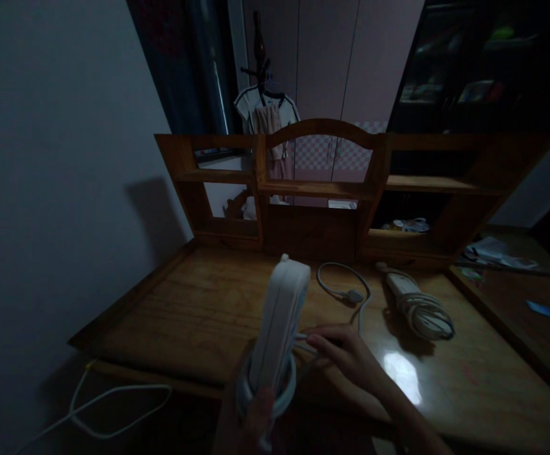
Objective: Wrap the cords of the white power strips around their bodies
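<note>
My left hand is closed round the lower end of a white power strip, which it holds upright above the front of the desk. Loops of the strip's cord are wound about that lower end. On the right side, my right hand pinches a stretch of the same pale cord close to the strip. The cord's loose end curls over the desk top behind, ending in a grey plug.
A second power strip, bundled in its cord, lies on the right of the wooden desk. A wooden shelf unit stands along the back. At lower left a white cable hangs past the edge. A wall rises at left.
</note>
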